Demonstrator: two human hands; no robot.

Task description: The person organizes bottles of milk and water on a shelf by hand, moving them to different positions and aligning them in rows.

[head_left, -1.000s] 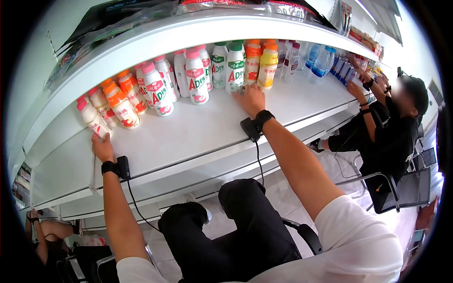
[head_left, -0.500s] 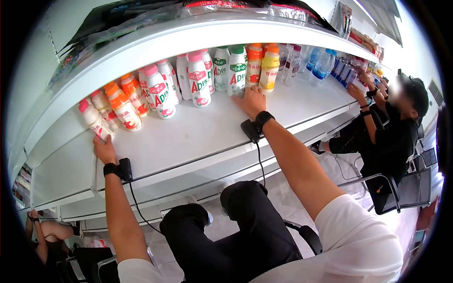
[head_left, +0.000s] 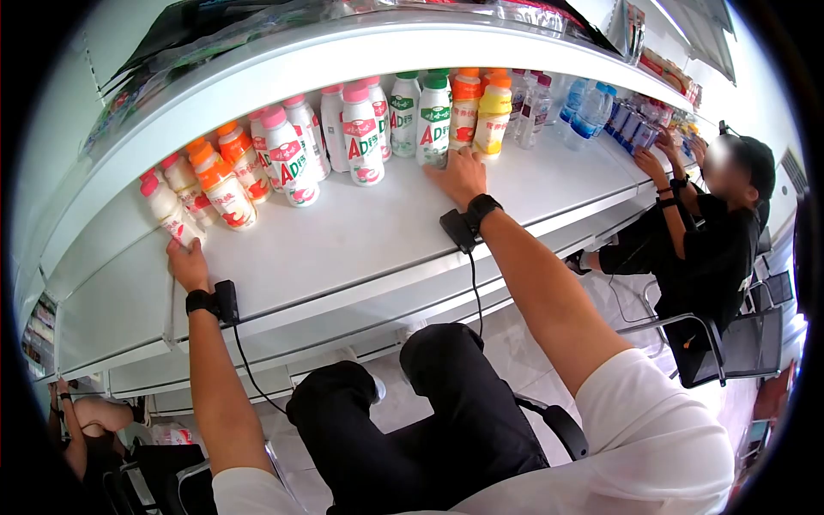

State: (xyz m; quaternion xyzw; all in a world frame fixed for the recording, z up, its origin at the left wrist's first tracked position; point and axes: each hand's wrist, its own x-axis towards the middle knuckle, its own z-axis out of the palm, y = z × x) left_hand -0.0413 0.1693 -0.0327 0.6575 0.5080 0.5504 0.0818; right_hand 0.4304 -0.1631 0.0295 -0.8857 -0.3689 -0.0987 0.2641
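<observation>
At the left end of a row of drinks, my left hand [head_left: 189, 266] has its thumb and fingertips apart at the base of a pink-capped milk drink bottle [head_left: 172, 213]. My right hand [head_left: 460, 178] rests on the shelf [head_left: 343, 227], thumb and fingers apart, by the foot of a green-capped bottle [head_left: 433, 124] and a yellow-capped bottle [head_left: 492, 120]. Some fingertips of the right hand are hidden. Between my hands stand several upright bottles, among them an orange-capped bottle [head_left: 225, 189] and white bottles with pink caps [head_left: 292, 167]. Both wrists carry black straps with cabled boxes.
Clear water bottles [head_left: 534, 112], blue-labelled water bottles [head_left: 590, 114] and blue cans [head_left: 631, 129] stand further right. An upper shelf [head_left: 343, 60] overhangs the row. A seated person [head_left: 717, 219] reaches onto the shelf at right; another person [head_left: 86, 421] is at lower left.
The view has shifted slightly, so the bottles sit a little higher in it. Both hands stay at nearly the same places beside the bottles.
</observation>
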